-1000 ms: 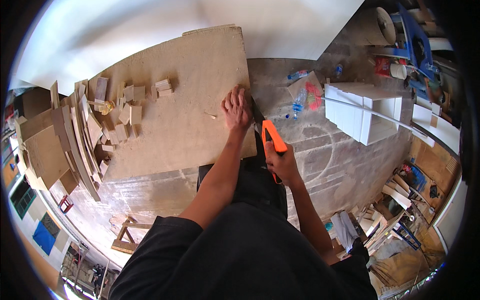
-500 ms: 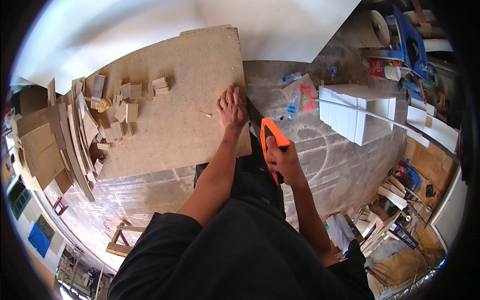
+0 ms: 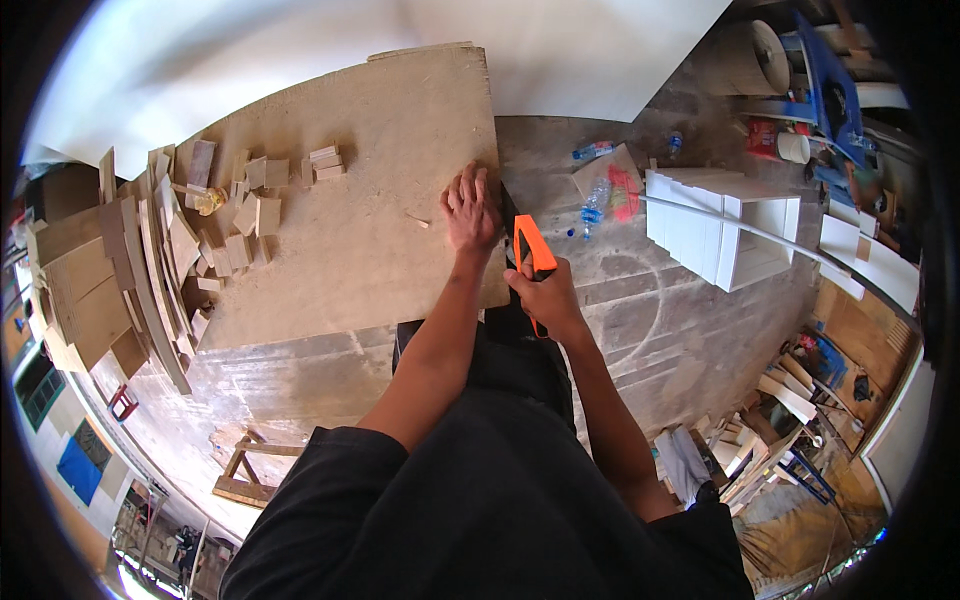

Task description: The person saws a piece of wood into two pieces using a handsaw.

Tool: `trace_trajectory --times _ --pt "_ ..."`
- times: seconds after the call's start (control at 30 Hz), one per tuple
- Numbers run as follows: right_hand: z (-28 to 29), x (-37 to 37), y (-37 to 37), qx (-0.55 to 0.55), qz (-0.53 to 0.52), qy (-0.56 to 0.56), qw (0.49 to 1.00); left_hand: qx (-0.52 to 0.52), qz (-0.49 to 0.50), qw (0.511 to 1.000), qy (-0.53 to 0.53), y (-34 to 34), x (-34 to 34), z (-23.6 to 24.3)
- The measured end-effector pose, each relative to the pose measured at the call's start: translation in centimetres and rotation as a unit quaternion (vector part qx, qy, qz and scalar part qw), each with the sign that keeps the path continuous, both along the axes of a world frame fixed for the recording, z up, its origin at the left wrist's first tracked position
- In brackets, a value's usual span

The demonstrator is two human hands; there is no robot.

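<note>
A wide brown wooden board (image 3: 350, 270) lies in front of me. My left hand (image 3: 471, 212) rests palm down on it, close to its right edge, fingers spread and slightly bent. Whether anything small lies under that palm is hidden. My right hand (image 3: 550, 297) is closed round the orange-and-black handle of a handsaw (image 3: 530, 236). The dark saw blade runs forward along the board's right edge, beside my left hand, and is only partly visible. A small wood sliver (image 3: 418, 221) lies on the board left of my left hand.
Small wood blocks (image 3: 265, 215) are scattered over the board's left part, beside stacked strips (image 3: 150, 260). On the floor to the right are plastic bottles (image 3: 596, 200) and a white box-like cabinet (image 3: 700, 225). A wooden frame (image 3: 245, 488) stands at lower left.
My right hand and the saw have moved forward and slightly left along the board's edge. My left hand stays in place on the board. The whole view has shifted slightly.
</note>
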State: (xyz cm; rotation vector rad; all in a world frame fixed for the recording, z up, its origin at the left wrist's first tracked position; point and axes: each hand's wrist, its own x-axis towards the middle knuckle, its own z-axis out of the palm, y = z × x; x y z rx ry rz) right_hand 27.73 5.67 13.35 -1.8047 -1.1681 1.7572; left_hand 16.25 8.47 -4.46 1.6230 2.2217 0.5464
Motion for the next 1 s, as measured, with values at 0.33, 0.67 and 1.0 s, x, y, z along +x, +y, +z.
trace_trajectory --times 0.33,0.67,1.0 --pt "-0.5 1.0 -1.5 -0.053 -0.034 0.000 0.998 -0.006 -0.007 1.000 -0.002 0.2 -0.2 0.2" --pt "-1.6 0.3 -1.4 0.006 -0.038 -0.001 0.999 0.004 0.000 1.000 -0.008 -0.3 -0.2 -0.1" --pt "2.6 -0.6 -3.3 -0.038 -0.022 -0.008 0.999 -0.030 0.007 0.999 0.009 -0.2 -0.4 -0.5"
